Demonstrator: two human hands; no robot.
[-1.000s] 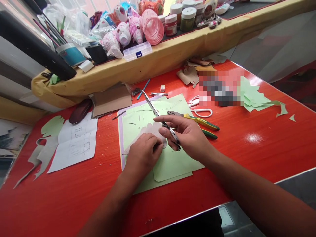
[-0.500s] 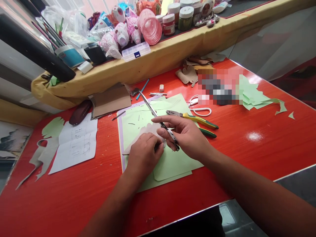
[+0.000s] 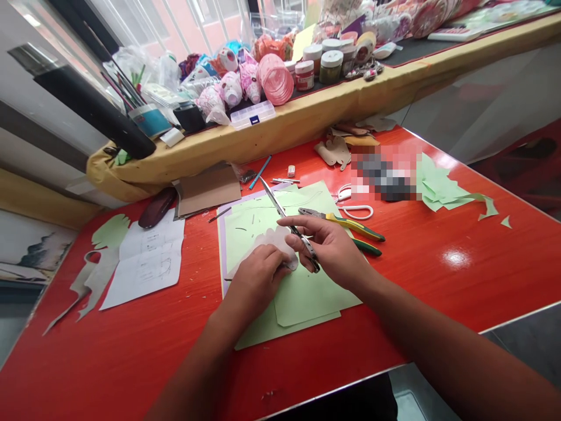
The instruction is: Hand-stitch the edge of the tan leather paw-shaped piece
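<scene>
A pale, scalloped leather-like piece [image 3: 277, 238] lies on a stack of light green paper sheets [image 3: 311, 298]. My left hand [image 3: 258, 269] is closed over its near edge, fingers curled onto it; the fingertips are partly hidden. Just to the right, my right hand [image 3: 326, 248] grips a slim silver utility knife [image 3: 274, 202] slantwise between thumb and fingers. The knife's long narrow end points up and away from me, above the sheets and off the pale piece. Pliers [image 3: 346, 225] with yellow-green handles lie open beyond my right hand. White-handled scissors [image 3: 357, 210] rest behind the pliers.
Left on the red table are a drawn paper sheet [image 3: 151, 263], grey offcuts [image 3: 99, 280] and a dark case [image 3: 156, 208]. Brown board [image 3: 208, 190] lies at the back. Green paper scraps [image 3: 442, 187] are at right. A ledge behind holds jars [image 3: 331, 67] and a pen pot [image 3: 151, 120].
The view has tilted upward and shifted slightly left, showing more of the ledge. My left fingers lie flatter on the pale piece. The knife stays in my right hand at nearly the same slant.
</scene>
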